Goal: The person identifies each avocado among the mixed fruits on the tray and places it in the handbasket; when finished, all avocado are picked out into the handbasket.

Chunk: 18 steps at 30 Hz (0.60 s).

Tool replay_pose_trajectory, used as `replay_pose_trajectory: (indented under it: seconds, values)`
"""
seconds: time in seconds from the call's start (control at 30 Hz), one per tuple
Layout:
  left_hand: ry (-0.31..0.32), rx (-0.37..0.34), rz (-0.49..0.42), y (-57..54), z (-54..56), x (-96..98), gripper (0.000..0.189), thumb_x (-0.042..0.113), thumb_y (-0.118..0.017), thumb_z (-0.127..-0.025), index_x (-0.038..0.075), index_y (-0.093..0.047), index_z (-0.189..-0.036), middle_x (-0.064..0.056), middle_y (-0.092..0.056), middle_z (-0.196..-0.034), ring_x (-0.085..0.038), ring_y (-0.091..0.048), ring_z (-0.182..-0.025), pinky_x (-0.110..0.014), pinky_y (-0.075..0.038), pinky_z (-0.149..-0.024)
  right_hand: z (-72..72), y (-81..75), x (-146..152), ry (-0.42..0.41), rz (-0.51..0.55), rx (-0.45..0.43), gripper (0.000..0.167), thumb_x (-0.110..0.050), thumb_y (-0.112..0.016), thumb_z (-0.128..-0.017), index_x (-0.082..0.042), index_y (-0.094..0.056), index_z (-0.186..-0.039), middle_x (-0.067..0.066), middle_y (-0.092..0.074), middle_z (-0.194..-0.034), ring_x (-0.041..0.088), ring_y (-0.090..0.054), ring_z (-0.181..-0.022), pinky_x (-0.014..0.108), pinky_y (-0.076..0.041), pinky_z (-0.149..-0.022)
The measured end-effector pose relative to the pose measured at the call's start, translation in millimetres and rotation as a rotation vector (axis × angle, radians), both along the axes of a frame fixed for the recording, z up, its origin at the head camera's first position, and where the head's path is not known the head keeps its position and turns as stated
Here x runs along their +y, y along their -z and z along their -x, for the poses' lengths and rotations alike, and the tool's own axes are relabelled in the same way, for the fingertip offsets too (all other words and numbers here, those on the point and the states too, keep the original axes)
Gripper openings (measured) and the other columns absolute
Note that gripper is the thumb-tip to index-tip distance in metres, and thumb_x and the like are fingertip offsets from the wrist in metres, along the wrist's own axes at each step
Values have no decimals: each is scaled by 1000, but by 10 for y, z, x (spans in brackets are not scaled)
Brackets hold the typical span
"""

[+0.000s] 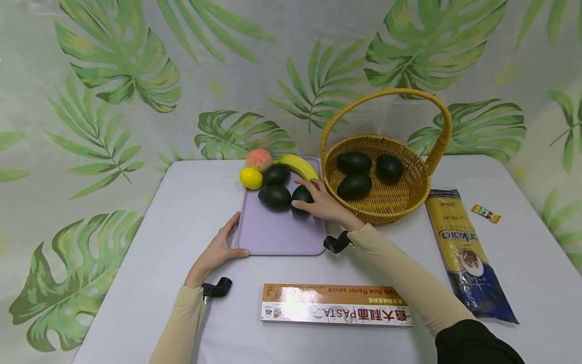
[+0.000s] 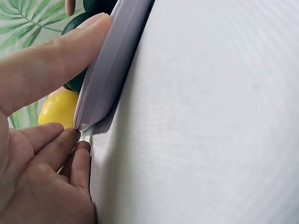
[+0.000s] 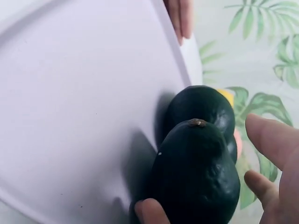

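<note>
A lilac tray (image 1: pixel 282 235) holds three dark green avocados, a yellow lemon (image 1: pixel 251 178), a banana (image 1: pixel 297 166) and a peach (image 1: pixel 259 160). Over the rightmost avocado (image 1: pixel 301 193) reaches my right hand (image 1: pixel 325 203), thumb and fingers spread around it. In the right wrist view, that avocado (image 3: pixel 196 177) lies between the thumb and fingers, with a gap on the right side. My left hand (image 1: pixel 220 250) rests at the tray's near left corner. Its thumb (image 2: pixel 70 56) touches the rim, and the fairly straight fingers lie along the outer side.
A wicker basket (image 1: pixel 386 205) with a tall handle stands behind my right hand, with three avocados inside. On the right lie a yellow and blue pasta bag (image 1: pixel 468 253) and a small wrapped snack (image 1: pixel 486 213). A long pasta box (image 1: pixel 336 305) lies in front of the tray.
</note>
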<state>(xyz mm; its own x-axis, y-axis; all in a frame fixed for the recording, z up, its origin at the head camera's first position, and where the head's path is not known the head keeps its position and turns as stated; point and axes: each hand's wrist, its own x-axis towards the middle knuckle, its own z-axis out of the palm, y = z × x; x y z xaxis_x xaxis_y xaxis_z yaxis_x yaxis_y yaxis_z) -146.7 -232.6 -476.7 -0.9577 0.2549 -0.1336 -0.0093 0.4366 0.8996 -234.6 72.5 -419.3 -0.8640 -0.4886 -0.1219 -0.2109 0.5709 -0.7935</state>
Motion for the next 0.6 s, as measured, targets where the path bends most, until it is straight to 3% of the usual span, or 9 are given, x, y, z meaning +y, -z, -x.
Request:
replay_pose_trajectory:
  seconds: [0.13,0.17,0.27,0.4,0.6]
  values:
    - [0,-2,-3,-2,2,1,108,15,-82,-74,10,-11,-155,-15,-11,-158,-38,-14,-142,-52,-14,-113,26,31,-75,42,-72,29,63,-40,-58,-94,-23,-33,-149,22,-13,-150,44,-44,-119,55,-37,-97]
    - [2,3,-3,50,19,-16,109,17,-83,-73,12,-11,-155,-14,-11,-158,-37,-14,-142,-51,-14,-113,24,33,-92,51,-88,39,61,-40,-58,-94,-23,-36,-148,22,-15,-149,43,-47,-117,54,-38,-96]
    - [6,10,-5,59,23,-13,108,16,-83,-74,11,-11,-155,-14,-11,-158,-37,-14,-142,-52,-14,-113,13,47,-122,77,-103,60,55,-35,-60,-94,-20,-42,-144,22,-20,-147,41,-45,-118,52,-39,-96]
    - [11,21,-6,63,26,-11,106,15,-82,-75,10,-12,-155,-15,-11,-158,-38,-14,-141,-53,-14,-113,-30,63,-117,85,-66,75,51,-29,-63,-92,-16,-47,-139,22,-22,-145,40,-42,-120,51,-39,-96]
    - [5,24,7,54,15,-17,107,16,-82,-74,10,-11,-155,-15,-12,-158,-38,-16,-141,-54,-13,-113,-175,-2,-15,30,40,76,49,-25,-67,-90,-15,-50,-136,20,-22,-147,42,-39,-124,54,-38,-97]
